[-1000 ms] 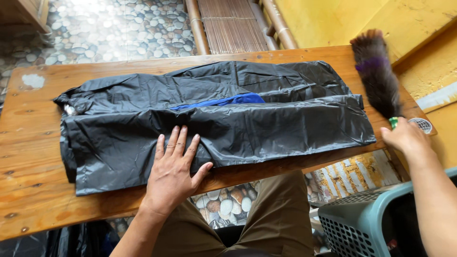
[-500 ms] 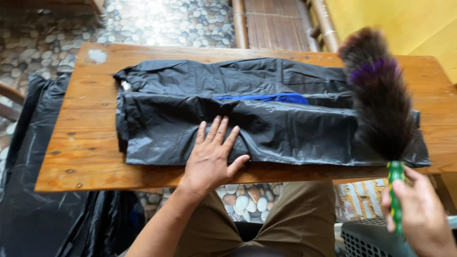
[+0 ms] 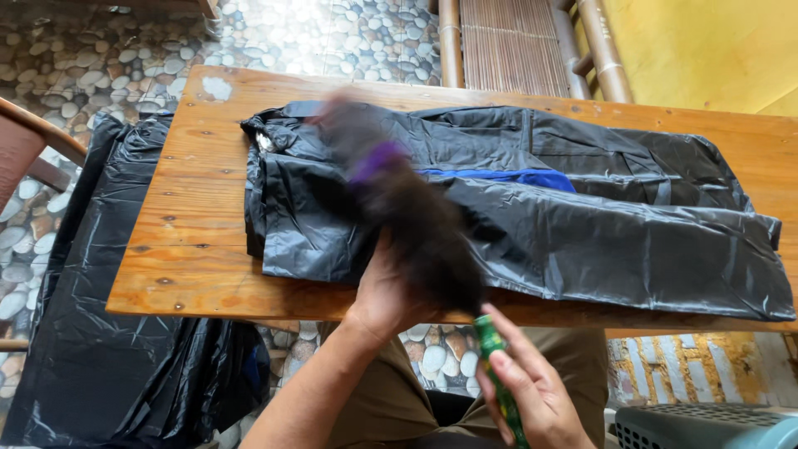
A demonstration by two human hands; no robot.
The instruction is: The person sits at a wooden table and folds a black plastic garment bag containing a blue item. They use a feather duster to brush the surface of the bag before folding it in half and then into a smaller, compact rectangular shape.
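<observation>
A black shiny garment (image 3: 582, 224) with a blue strip lies folded lengthwise across the wooden table (image 3: 199, 233). My left hand (image 3: 384, 293) rests flat on the garment's near edge, partly hidden behind the duster. My right hand (image 3: 532, 391) grips the green handle of a feather duster (image 3: 407, 208). Its dark brush with a purple band is blurred over the garment's left part.
A black plastic bag (image 3: 108, 333) hangs at the table's left end beside a chair arm (image 3: 33, 141). A grey-green plastic basket (image 3: 706, 428) stands at the lower right. The floor is pebbled; bamboo poles (image 3: 515, 41) and a yellow wall lie beyond the table.
My right hand has swung the duster from the garment's right end across to its left part. My left hand stays pressed on the garment. The view shifted left.
</observation>
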